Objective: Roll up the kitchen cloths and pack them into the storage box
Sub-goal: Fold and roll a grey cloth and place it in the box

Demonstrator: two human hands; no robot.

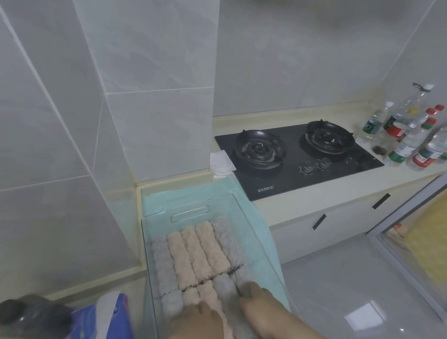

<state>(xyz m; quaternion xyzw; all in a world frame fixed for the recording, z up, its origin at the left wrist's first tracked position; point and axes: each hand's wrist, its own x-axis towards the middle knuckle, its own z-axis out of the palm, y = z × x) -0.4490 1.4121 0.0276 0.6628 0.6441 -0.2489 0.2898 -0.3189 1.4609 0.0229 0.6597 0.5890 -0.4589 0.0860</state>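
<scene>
A clear box (219, 207) stands on a teal mat (264, 234) at the left end of a pale tabletop (296, 204), hard against a tiled wall (48, 152). Rolled cloths (198, 251) lie side by side on its floor in two rows. The far row runs grey, then three pink, then grey. The near row, partly covered by the hands, shows grey and pink rolls at left and two grey rolls at right.

The person's left hand (198, 323) lies palm down on the pink rolls of the near row. Blur hides whether its fingers curl round one. The right hand (259, 306) reaches forward just beside it, fingers stretched out and the tips pressing on a grey roll (224, 288) at the right of the near row. It grips nothing.

A black two-burner hob (294, 160) is set into the tabletop to the right of the box, with a crumpled white sheet (222, 164) touching its left edge. A cluster of plastic bottles (417, 138) stands in the far right corner. At lower left, a blue-and-white packet (104, 328) sits beside a dark, blurred object (30, 316). Pale drawers (323, 223) front the unit below the hob, above a grey tiled floor (352, 279).
</scene>
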